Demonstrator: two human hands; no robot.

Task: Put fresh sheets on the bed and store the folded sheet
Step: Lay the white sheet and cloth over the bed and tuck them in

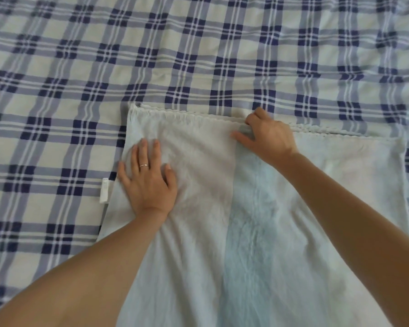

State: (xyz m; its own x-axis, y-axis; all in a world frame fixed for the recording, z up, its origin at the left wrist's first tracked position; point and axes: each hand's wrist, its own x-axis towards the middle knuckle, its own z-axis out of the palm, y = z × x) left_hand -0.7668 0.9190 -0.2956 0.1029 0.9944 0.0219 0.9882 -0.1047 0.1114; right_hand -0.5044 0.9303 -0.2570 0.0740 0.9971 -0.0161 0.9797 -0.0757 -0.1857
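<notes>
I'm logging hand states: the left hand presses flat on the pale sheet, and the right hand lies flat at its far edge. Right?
No: in the head view the right hand grips the far edge of the pale sheet, fingers curled; the left hand does press flat.

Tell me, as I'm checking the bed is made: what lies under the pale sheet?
The plaid sheet shows around the pale sheet on three sides, so it likely runs beneath; that covered part cannot be seen.

The pale sheet (198, 256) runs off the bottom edge.
</notes>
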